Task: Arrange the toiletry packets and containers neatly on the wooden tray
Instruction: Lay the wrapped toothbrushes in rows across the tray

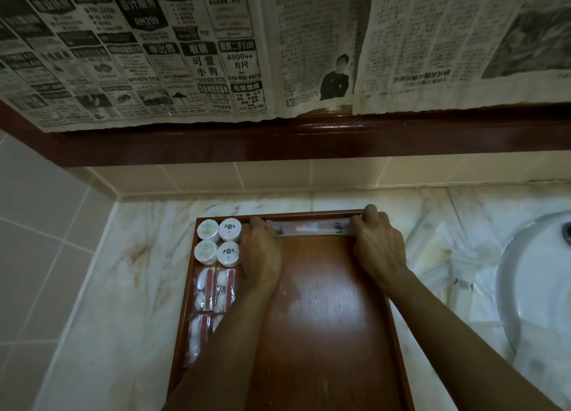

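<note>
A long clear toiletry packet [312, 227] lies along the far rim of the wooden tray [327, 318]. My left hand [262, 256] pinches its left end and my right hand [378, 243] grips its right end at the tray's far right corner. Several round white containers [217, 242] stand in a square block in the tray's far left corner. Below them, clear packets [214, 290] with white balls and red sticks lie in a column along the left rim; my left forearm hides part of the lower ones.
The tray rests on a marble counter [123, 271] by a tiled wall. More clear packets [463, 284] lie on the counter to the right, beside a white sink [534, 287]. Newspaper [185, 49] covers the surface above a dark wooden ledge.
</note>
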